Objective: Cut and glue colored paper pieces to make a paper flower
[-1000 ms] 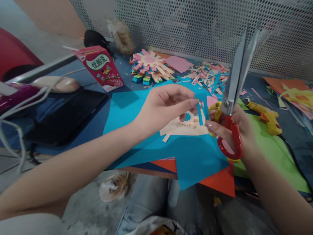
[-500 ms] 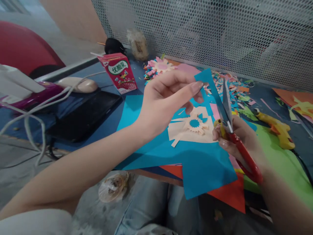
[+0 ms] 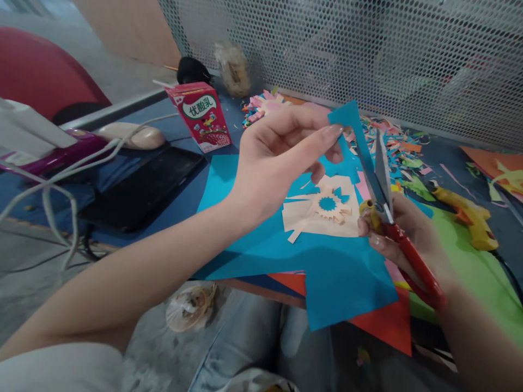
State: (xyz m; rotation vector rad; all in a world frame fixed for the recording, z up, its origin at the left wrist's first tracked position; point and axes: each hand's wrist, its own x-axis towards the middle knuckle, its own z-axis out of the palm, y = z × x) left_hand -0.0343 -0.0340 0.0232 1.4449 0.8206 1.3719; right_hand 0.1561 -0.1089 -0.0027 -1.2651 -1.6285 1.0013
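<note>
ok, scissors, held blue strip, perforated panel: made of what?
Scissors: metal blades, by their grey sheen; red handle probably smooth plastic, from its solid even colour. Blue strip: apparently matte paper, thin and sheenless. Perforated panel: likely metal, regular holes; coating unclear.

Bright blue is seen on the cut strip (image 3: 362, 144). Scissors (image 3: 400, 235) are coloured red at the handle, yellow near the pivot, silver on the blades. Cream is noted for the cut-out paper (image 3: 304, 220), plain blue for the large sheet (image 3: 261, 258), lime for the green paper (image 3: 461, 247). Carton (image 3: 206, 120) is printed red with a green-and-white oval. Grey panel (image 3: 318, 43) is patterned with round holes.
</note>
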